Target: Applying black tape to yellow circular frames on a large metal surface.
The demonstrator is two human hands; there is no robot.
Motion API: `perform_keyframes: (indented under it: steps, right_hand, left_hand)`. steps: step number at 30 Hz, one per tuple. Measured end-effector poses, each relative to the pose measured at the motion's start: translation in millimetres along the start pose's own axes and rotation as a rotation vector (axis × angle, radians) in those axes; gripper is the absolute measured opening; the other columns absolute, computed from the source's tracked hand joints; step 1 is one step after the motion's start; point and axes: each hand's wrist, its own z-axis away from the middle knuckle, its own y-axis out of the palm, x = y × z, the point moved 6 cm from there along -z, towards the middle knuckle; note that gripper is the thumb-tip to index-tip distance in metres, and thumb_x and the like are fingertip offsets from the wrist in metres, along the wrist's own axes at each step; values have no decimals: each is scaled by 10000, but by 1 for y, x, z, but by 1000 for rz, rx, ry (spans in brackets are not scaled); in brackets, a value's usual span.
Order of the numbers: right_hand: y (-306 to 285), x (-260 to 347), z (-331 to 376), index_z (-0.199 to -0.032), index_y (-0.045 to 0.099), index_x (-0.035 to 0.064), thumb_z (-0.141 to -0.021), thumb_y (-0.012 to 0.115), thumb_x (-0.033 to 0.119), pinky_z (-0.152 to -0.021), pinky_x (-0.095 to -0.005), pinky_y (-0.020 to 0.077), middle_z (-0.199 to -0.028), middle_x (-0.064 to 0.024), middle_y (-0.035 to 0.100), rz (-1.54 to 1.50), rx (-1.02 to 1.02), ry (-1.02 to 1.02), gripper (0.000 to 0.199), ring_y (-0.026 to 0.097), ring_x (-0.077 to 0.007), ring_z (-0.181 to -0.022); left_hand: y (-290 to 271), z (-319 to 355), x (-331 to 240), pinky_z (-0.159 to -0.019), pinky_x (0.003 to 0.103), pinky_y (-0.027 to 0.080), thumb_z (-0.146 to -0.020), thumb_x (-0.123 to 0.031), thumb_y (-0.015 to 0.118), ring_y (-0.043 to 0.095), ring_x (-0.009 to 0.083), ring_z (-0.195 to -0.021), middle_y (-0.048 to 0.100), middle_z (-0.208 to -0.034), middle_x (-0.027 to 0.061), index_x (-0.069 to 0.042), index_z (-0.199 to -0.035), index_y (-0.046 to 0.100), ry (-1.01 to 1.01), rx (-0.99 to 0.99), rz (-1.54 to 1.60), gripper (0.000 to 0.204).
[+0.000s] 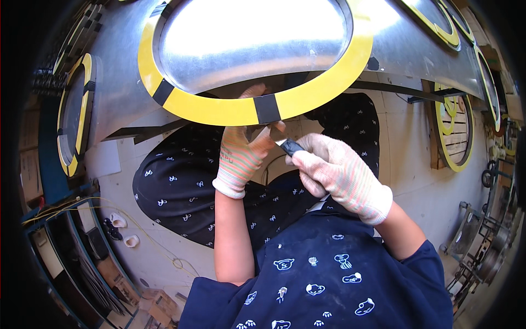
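gripping one yellow ring (230,109), left hand (241,156); right hand (337,172) holds perhaps one knife (289,146).

Yellow cable (143,234) on floor – wooden pallet (459,137) against wall

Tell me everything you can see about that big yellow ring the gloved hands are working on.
The yellow ring is a flat, glossy band edging a round opening in a shiny grey metal panel. Short black strips cross it at two places. It sits tilted above the person's lap. The left hand touches its lower edge beside one black strip; the right hand holds a small knife just below.
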Motion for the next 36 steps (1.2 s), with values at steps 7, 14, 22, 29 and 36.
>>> perform_keyframes:
  steps: [7,14,22,29,36]
  right_hand:
    - [-16,33,-27,-869,617,-9,-1014,583,286,-596,-290,438,-656,-10,549,-99,-106,-299,331,501,-103,-574]
    - [-81,59,32,-1055,642,12,-1064,586,358,-571,-256,429,-722,3,557,115,-539,-211,350,510,-63,-604]
    - [-165,96,80,-1255,688,46,-996,683,254,-743,-238,530,-939,-80,718,829,-979,-539,332,679,-118,-764]
    - [-57,-10,76,-1162,701,167,-897,785,278,-567,-370,550,-674,-46,665,703,76,-323,300,703,-262,-603]
    - [-127,137,48,-1180,668,62,-854,734,74,-784,-437,592,-998,-170,737,845,-426,-1232,333,730,-382,-908]
  left_hand:
    - [13,-2,19,-991,439,509,-883,-222,788,650,378,-1104,648,-1223,237,11,-1345,587,-1,53,-375,555]
    - [9,48,-40,-1161,427,418,-871,-292,804,544,299,-1385,578,-1443,152,-29,-1436,611,-216,433,-187,653]
    - [2,42,-48,-1113,386,453,-866,-139,795,564,297,-1346,559,-1478,170,-1,-1498,543,139,207,-408,694]
    - [97,49,-70,-1049,401,498,-945,-186,773,598,249,-1243,536,-1447,164,-87,-1646,296,-214,491,867,853]
    - [98,4,-165,-1010,507,448,-825,-368,832,565,374,-1184,584,-1278,181,-20,-1404,534,539,-247,-892,738]
